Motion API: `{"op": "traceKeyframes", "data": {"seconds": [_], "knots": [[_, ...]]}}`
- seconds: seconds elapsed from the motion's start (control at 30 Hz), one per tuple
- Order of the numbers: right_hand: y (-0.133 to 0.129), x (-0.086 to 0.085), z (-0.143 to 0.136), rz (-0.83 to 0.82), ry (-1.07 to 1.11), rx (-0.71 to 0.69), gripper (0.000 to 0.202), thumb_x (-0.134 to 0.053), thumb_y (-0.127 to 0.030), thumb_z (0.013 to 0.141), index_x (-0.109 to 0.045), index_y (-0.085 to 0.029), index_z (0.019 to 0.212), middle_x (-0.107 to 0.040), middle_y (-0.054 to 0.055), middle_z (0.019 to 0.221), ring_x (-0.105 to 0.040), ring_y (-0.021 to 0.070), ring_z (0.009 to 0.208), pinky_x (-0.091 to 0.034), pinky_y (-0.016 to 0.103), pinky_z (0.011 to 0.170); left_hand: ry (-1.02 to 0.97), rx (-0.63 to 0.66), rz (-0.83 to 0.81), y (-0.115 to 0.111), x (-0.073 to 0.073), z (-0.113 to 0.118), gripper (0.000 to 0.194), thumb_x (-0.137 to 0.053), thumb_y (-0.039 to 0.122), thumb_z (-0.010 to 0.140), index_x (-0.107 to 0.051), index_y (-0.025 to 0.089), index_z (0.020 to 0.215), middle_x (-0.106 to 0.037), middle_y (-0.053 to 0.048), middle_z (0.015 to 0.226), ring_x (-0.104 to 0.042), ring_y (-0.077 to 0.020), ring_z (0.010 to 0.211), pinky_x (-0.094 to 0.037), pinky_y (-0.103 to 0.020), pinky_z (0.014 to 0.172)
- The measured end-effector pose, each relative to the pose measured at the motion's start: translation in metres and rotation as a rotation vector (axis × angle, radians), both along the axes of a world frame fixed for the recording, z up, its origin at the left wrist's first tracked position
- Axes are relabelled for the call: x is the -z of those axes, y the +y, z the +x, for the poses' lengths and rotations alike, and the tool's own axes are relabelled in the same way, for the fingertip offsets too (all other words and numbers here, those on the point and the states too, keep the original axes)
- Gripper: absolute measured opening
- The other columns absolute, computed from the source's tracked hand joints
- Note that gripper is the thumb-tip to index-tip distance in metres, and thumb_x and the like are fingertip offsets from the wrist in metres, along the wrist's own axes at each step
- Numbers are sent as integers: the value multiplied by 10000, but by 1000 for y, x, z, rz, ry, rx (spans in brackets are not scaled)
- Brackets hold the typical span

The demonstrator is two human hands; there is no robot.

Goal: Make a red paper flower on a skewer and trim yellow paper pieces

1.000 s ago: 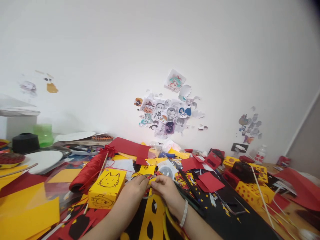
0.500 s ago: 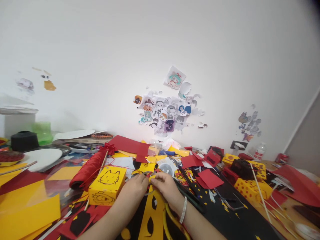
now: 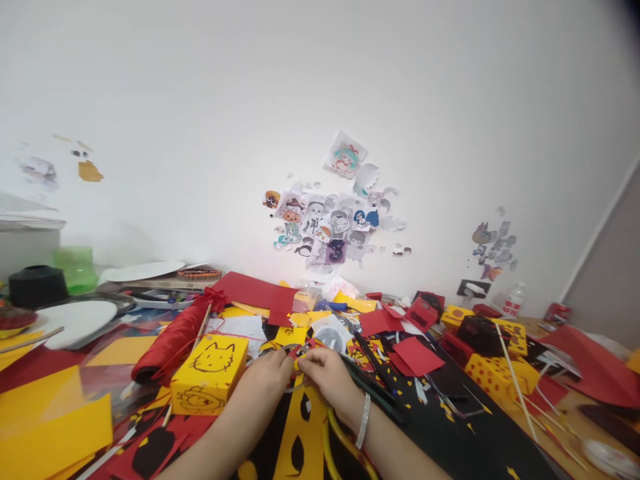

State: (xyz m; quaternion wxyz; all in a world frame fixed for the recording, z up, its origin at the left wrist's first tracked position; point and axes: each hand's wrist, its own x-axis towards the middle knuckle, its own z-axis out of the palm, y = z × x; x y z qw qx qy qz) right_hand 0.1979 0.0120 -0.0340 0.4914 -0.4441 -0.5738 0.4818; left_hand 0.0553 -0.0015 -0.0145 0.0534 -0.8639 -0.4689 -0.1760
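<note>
black work surface [image 3: 440, 440]: lies beneath a yellow strip [image 3: 285, 460] with cut-outs, near centre, best kept flat. left hand [image 3: 270, 375]: fingers curled, their hold hidden; it should brace the work. right hand [image 3: 329, 377]: thumb and fingertips pinch a small yellow piece [image 3: 298, 364] at the strip's far visible end; light, close pressure should avoid creases.

I'm in a craft corner here: red thread spool [image 3: 173, 341] left, red paper [image 3: 419, 357] right, cartoon cutouts [image 3: 316, 219] on the far wall [image 3: 200, 100].
</note>
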Motion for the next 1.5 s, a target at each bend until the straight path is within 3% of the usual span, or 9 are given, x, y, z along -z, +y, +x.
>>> {"op": "traceKeyframes", "data": {"seconds": [0.27,0.6,0.83,0.97,1.13,1.2,1.3,1.4,1.5], "knots": [[-3,-2,0,-24,20,7,364,-665,-502,612,-582,-150,572,-506,-33,510,-449,86,488,-357,223,526,27,-8,-21,1,0,1,239,-380,15,786,-577,148,808,-639,-90,868,-582,-199,794,-457,-319,718],[3,3,-1,68,-53,23,233,-687,-357,621,-586,-153,574,-500,-45,501,-422,84,481,-312,215,491,64,-45,-100,8,6,2,295,-344,15,797,-601,133,880,-644,-117,939,-600,-223,873,-459,-334,770],[3,4,0,88,-61,-6,239,-635,-366,665,-558,-150,593,-470,-52,505,-381,68,467,-285,205,472,57,-49,45,4,5,2,273,-348,187,876,-616,133,885,-644,-132,904,-604,-266,850,-470,-410,741],[1,2,-1,101,-81,-40,241,-606,-370,684,-563,-149,600,-464,-45,511,-370,69,461,-272,206,459,83,-68,65,2,0,0,245,-382,133,853,-621,148,904,-649,-116,926,-604,-265,869,-467,-417,754],[1,0,-2,171,-144,-46,184,-568,-295,720,-602,-145,621,-506,-24,557,-424,91,518,-315,214,511,148,-85,-27,1,-4,0,298,-355,77,835,-633,148,916,-659,-119,959,-620,-243,872,-474,-379,767],[0,-1,0,248,-255,7,141,-566,-248,727,-620,-150,641,-532,-17,586,-451,103,549,-329,220,537,140,-111,-52,4,-2,-1,327,-337,56,824,-617,136,975,-655,-128,988,-623,-237,882,-476,-370,777],[-3,-1,6,424,-624,64,89,-592,-230,732,-646,-172,691,-598,5,695,-519,132,654,-350,233,602,107,-140,-99,11,4,-2,367,-317,8,789,-605,119,987,-654,-136,990,-623,-233,905,-476,-361,790],[-3,3,11,520,-962,-29,147,-674,-329,685,-651,-191,732,-631,27,819,-559,172,751,-362,248,623,75,-138,-112,19,14,-4,381,-308,-16,765,-603,116,967,-654,-138,992,-616,-231,931,-463,-362,824],[-1,7,12,571,-1108,-74,170,-695,-340,676,-629,-191,721,-627,29,839,-565,185,781,-363,249,612,73,-135,-101,21,17,-5,391,-294,-21,763,-595,117,971,-655,-140,982,-618,-236,919,-460,-375,822]]}}
